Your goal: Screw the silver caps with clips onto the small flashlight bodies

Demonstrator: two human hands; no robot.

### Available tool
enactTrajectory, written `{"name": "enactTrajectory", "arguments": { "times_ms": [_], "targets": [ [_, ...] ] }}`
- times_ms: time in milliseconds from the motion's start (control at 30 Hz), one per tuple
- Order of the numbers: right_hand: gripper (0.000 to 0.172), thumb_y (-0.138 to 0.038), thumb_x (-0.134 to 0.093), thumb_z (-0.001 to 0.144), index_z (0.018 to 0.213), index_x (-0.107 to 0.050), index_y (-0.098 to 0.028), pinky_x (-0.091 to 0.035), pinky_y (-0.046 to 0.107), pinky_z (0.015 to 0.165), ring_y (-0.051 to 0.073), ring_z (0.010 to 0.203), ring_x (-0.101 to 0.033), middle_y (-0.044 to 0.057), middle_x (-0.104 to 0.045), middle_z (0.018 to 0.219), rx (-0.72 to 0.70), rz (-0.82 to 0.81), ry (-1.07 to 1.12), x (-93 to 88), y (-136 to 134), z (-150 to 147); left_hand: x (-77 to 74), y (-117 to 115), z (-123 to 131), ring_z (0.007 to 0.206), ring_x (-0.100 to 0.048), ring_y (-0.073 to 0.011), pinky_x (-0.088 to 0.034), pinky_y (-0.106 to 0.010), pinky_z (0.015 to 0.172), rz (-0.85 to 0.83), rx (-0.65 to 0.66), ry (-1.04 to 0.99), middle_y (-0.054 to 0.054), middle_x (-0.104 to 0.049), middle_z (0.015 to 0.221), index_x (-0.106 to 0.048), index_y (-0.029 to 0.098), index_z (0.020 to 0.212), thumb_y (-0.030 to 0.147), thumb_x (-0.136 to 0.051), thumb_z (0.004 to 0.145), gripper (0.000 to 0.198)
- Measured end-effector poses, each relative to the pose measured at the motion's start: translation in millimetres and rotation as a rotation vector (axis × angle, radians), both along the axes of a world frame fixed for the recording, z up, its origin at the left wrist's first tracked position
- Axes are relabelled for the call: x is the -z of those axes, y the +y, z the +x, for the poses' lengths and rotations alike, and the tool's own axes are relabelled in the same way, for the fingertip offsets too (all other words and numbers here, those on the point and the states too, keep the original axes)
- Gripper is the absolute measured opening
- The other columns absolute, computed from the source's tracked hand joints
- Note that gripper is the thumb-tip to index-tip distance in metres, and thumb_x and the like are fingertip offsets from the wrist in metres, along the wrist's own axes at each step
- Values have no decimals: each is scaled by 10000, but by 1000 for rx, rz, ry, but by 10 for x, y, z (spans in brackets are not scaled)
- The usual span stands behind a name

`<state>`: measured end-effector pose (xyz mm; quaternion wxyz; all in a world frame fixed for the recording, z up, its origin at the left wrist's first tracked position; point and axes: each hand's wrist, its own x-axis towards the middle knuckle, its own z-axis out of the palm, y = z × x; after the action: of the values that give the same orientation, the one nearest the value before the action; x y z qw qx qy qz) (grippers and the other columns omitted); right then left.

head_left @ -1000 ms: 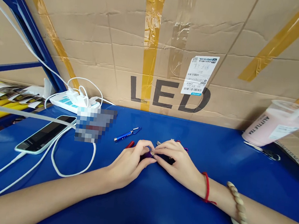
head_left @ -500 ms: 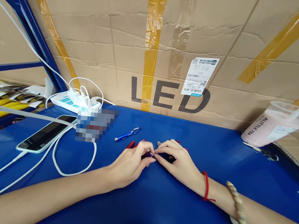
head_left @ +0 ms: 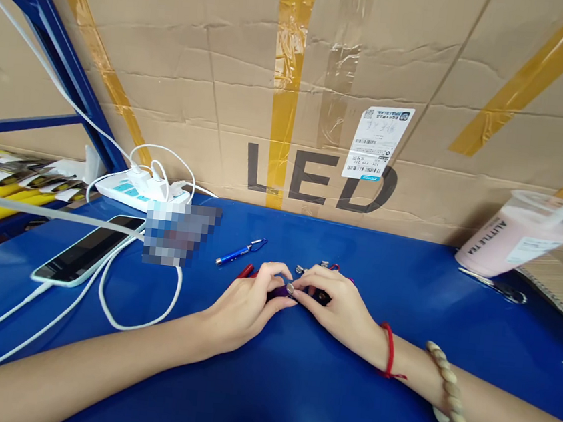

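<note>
My left hand (head_left: 245, 311) is closed around a small purple tube (head_left: 279, 292), mostly hidden by my fingers. At the tube's right end my right hand (head_left: 344, 308) pinches a small round silver disc (head_left: 290, 289), which looks like a button cell. The disc seems to touch the tube, though I cannot tell whether it is inside. A dark piece (head_left: 323, 297) shows beneath my right palm. Behind my left hand lies a red tube (head_left: 245, 272), partly covered. A blue keychain flashlight (head_left: 234, 256) with a carabiner clip rests farther back.
Small silver metal parts (head_left: 299, 269) lie behind my hands. On the left are a phone (head_left: 87, 249), white cables (head_left: 179, 294) and a power strip (head_left: 123, 189). A drink cup (head_left: 502, 241) and keys (head_left: 518, 296) stand right. A large cardboard box (head_left: 243, 99) backs the blue table (head_left: 262, 397).
The silver disc between my hands has turned and now shows its round face. My right fingers have shifted slightly, uncovering more small parts behind them. My left index finger has lifted a little.
</note>
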<state>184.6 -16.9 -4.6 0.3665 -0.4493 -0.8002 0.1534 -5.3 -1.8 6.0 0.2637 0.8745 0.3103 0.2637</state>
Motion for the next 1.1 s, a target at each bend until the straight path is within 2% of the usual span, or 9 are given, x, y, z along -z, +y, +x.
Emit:
{"name": "enactTrajectory", "arguments": {
  "times_ms": [233,467,633,933,1100],
  "targets": [
    [72,-211,-606,816,823,-674,-187,-452,242,590,120,657,-585,23,-660,811,93,69,228,-54,-45,-7,-19,15,11,826,-639,-148,-431,-244,690,-30,-47,-15,34,-651,893,-359,242,978,246,-444,908,111],
    [43,-156,-661,767,759,-668,-198,-472,257,685,128,710,-608,8,-677,758,12,134,326,-95,-86,-1,11,32,-4,915,-631,-152,-445,-257,754,-68,-2,1,23,-655,974,-396,239,981,250,-433,918,74],
    [67,-148,-655,771,733,-671,-201,-463,276,742,126,713,-607,7,-677,752,-72,88,314,-107,-68,-6,40,37,-6,931,-624,-156,-455,-263,760,-91,-23,-36,10,-645,988,-407,233,986,247,-429,917,73],
    [52,-239,-668,761,727,-686,-203,-434,257,624,128,697,-575,18,-638,759,-12,-63,362,-91,-48,28,-6,43,9,910,-593,-143,-440,-240,787,-61,23,-30,-12,-611,994,-451,215,1026,257,-424,925,113],
    [97,-277,-686,739,697,-674,-191,-404,256,568,119,636,-530,22,-619,746,-38,-119,372,-70,-12,46,-11,53,2,912,-575,-157,-434,-262,796,-38,26,4,-22,-605,998,-492,209,1039,239,-386,932,154]
  ]
}}
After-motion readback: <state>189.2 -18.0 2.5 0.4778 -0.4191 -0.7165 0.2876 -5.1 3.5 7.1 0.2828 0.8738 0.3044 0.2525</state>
